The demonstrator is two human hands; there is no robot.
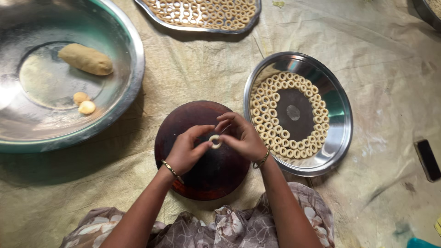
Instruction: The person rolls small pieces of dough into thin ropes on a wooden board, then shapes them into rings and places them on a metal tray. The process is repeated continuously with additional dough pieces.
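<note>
Both hands, left hand [184, 151] and right hand [243, 138], pinch one dough ring [214, 141]; three dough lumps [85, 59] lie in one basin [128, 87].

The large steel basin [69, 119] is cut off by the top and left edges. The flat steel tray of dough rings [202, 16] is cut by the top edge. A steel vessel rim [427, 11] shows only at the upper right corner. The teal object [422, 242] at the lower right corner is mostly cropped. The fingers [229, 133] hide part of the small dough ring [214, 141]. Both forearms leave the bottom edge.
</note>
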